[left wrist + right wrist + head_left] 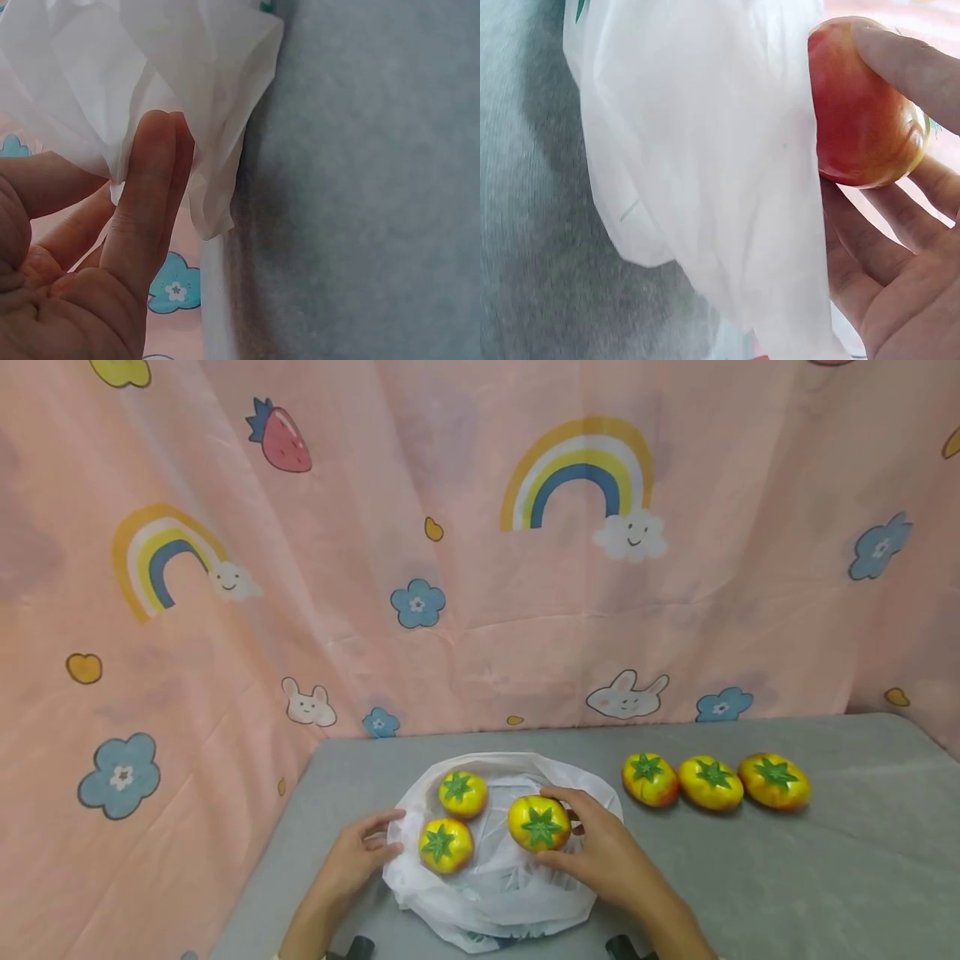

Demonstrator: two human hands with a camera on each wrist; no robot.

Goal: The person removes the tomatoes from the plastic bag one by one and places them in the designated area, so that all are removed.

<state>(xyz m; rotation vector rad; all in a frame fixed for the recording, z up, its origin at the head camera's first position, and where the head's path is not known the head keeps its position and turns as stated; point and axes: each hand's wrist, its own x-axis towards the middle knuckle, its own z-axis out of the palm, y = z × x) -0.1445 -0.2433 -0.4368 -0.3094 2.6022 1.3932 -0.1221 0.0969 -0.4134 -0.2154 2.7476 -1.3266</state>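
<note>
A white plastic bag (495,893) lies spread open on the table, with two yellow persimmons, the rear one (462,794) and the front one (446,845), in its left half. My left hand (360,858) pinches the bag's left rim between thumb and fingers; the left wrist view shows the crumpled plastic (202,82) there. Over the right part of the bag, my right hand (603,852) grips a third persimmon (538,823) by its sides, green calyx facing up. In the right wrist view its red underside (859,112) is partly hidden behind the bag's wall.
Three more persimmons stand in a row at the back right of the grey table (840,877): a left one (650,780), a middle one (710,782) and a right one (774,781). A pink patterned curtain (480,668) hangs behind the table and down its left side.
</note>
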